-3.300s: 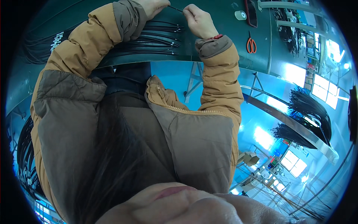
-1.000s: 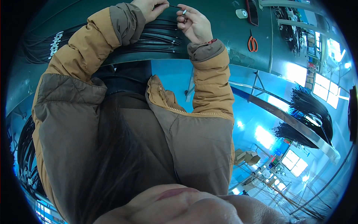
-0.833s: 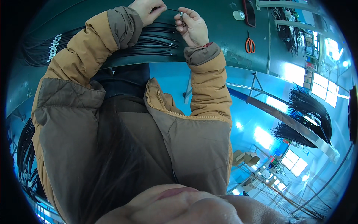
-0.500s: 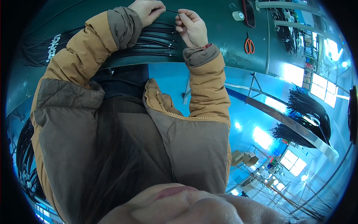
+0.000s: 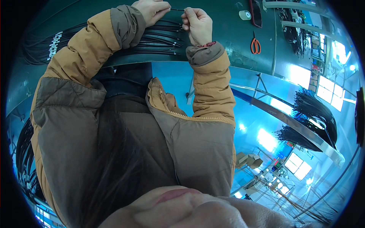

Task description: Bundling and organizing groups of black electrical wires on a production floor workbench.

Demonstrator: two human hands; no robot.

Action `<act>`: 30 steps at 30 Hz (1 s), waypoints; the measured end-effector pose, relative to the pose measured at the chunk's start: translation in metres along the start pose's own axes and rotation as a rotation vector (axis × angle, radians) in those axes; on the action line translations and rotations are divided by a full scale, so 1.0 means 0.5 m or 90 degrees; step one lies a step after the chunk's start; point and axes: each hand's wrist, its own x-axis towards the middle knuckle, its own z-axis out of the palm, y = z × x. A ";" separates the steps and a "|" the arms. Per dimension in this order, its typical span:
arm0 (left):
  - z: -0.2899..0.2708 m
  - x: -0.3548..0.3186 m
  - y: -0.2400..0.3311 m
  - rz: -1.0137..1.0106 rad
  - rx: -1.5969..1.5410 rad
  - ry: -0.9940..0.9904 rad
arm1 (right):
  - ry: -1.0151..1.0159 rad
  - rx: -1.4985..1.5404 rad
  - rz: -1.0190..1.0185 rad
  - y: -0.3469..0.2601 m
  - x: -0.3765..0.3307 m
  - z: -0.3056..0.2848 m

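Note:
Between my two hands runs a short stretch of thin black cable (image 5: 177, 10) at the far edge of the view. My left hand (image 5: 153, 11) pinches it from the left, fingers closed. From the right, my right hand (image 5: 198, 25) grips its other part between thumb and forefinger. Below the hands several black cables (image 5: 159, 39) lie side by side on the green table (image 5: 232, 32), with small pale tips at their right ends. White connectors or tags (image 5: 55, 45) line up across the cables left of my left sleeve.
Orange-handled scissors (image 5: 255, 46) lie to the right, with a white roll (image 5: 245, 15) and a dark red-edged phone-like object (image 5: 255, 13) beyond. Black cable bundles (image 5: 315, 114) hang over a metal rail (image 5: 296, 125) at right. Cardboard boxes (image 5: 251, 161) sit farther back.
My right hand has shifted slightly, its fingertips moving up and a little right along the cable, so more of it shows between the hands. My left hand stays nearly in place.

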 end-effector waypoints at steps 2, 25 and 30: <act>0.005 -0.004 -0.003 0.006 0.008 -0.004 | 0.018 -0.061 -0.004 -0.001 -0.002 0.000; 0.006 0.005 0.009 -0.078 -0.097 0.005 | -0.019 0.005 0.045 0.011 -0.002 0.066; -0.008 -0.001 -0.002 -0.057 -0.063 -0.019 | 0.012 -0.064 -0.025 0.007 -0.006 0.039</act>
